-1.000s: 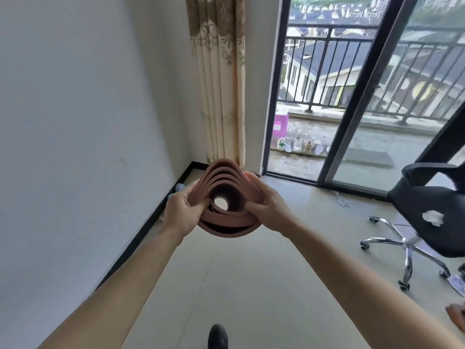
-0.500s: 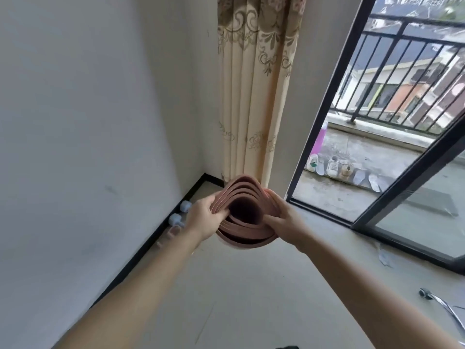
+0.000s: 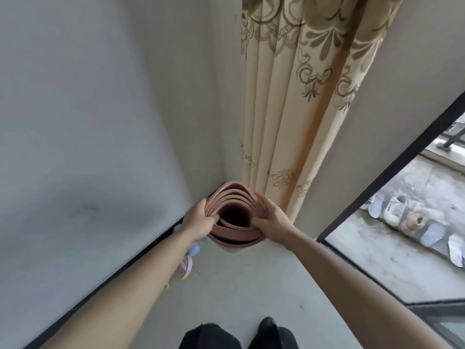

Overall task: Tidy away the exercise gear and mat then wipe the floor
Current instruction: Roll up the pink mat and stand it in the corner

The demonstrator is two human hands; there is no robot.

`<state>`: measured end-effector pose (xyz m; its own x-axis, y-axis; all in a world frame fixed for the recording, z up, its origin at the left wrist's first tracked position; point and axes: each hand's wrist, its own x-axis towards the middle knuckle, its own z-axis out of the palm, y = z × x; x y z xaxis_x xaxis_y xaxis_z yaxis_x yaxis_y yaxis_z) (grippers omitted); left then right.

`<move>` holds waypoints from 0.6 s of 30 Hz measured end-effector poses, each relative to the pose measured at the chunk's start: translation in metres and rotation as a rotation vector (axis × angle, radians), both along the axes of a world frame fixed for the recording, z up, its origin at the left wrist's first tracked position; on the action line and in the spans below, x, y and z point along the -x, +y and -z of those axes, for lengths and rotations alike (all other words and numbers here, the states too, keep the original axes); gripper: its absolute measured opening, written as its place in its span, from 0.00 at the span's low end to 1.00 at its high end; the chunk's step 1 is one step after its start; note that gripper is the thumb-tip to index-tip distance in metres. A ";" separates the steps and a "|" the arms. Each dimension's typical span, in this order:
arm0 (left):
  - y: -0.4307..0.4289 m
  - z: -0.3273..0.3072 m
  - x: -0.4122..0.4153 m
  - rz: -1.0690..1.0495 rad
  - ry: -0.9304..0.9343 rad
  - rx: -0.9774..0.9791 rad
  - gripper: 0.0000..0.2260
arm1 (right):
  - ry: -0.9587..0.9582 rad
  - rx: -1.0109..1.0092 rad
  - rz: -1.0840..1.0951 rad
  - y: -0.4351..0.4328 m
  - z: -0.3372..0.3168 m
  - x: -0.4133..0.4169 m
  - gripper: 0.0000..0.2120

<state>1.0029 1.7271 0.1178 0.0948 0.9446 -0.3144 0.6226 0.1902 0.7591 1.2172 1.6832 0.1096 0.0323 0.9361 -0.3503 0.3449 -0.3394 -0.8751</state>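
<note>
Both hands, left hand (image 3: 198,224) and right hand (image 3: 273,219), grip the rolled pink exercise mat (image 3: 235,222) upright at the floor's (image 3: 251,285) corner, no writing legible.

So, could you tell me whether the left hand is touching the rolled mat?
Touching: the head view shows the left hand gripping the rolled mat at its rim.

A cream curtain (image 3: 302,109) with a brownish floral pattern hangs in the corner, its folds falling close to the foot of the wall. Left of it is a plain white wall (image 3: 88,122), edged at the bottom by a black skirting board (image 3: 161,235). On the right a black door frame (image 3: 392,162) slants across. Beyond it, out on the grey balcony (image 3: 377,260), shoes (image 3: 397,210) and pale slippers (image 3: 455,248) lie in a row. A bit of dark railing (image 3: 453,137) shows at the far edge.
</note>
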 end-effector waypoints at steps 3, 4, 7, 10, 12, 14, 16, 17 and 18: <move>0.035 0.000 -0.010 -0.120 -0.018 0.029 0.14 | -0.068 0.013 -0.116 0.063 -0.001 -0.013 0.39; 0.047 0.002 -0.011 -0.148 -0.021 0.043 0.14 | -0.092 0.025 -0.162 0.081 -0.004 -0.014 0.40; 0.091 0.016 -0.013 -0.176 -0.003 0.070 0.15 | -0.142 0.086 -0.243 0.143 0.002 -0.019 0.37; 0.139 0.037 -0.014 -0.197 -0.019 0.099 0.16 | -0.147 0.128 -0.262 0.203 0.021 -0.017 0.40; 0.171 0.053 -0.012 -0.211 -0.030 0.117 0.16 | -0.116 0.163 -0.266 0.240 0.042 -0.012 0.37; 0.201 0.070 -0.007 -0.229 -0.040 0.149 0.16 | -0.120 0.175 -0.266 0.273 0.052 -0.005 0.33; 0.229 0.088 -0.001 -0.265 -0.065 0.194 0.17 | -0.122 0.214 -0.297 0.307 0.068 0.000 0.29; 0.244 0.097 0.001 -0.284 -0.079 0.215 0.17 | -0.121 0.222 -0.309 0.326 0.078 0.001 0.28; 0.258 0.108 0.002 -0.301 -0.089 0.230 0.18 | -0.121 0.224 -0.319 0.344 0.088 0.003 0.28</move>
